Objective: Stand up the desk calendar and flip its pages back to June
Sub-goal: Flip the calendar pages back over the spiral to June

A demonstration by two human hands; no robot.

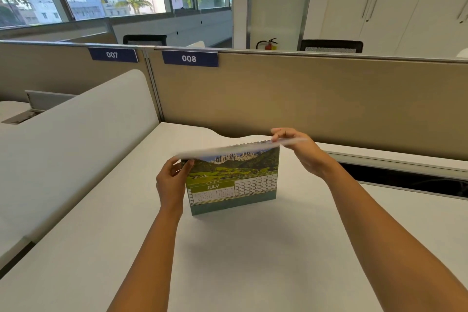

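Head camera view shows the desk calendar [233, 185] already standing upright on the white desk [253, 261], near the beige partition [329, 99], so the first part of the task looks done. The page that faces the person reads JULY, with a mountain picture above the date grid. One page [240, 149] is lifted at the spiral binding on top and lies almost flat in the air, blurred, so it seems to be in the middle of a turn.

The left hand [172, 180] is closed in a pinch on the left corner of this lifted page, thumb in front and fingers behind. The right hand [301, 152] holds the right end of the same page near the binding, fingers curled over its edge.

I cannot read which month is on the lifted page, nor tell which way it is going. July is the month showing, so June is not yet reached. By my judgement the flipping is close to its end but not finished.
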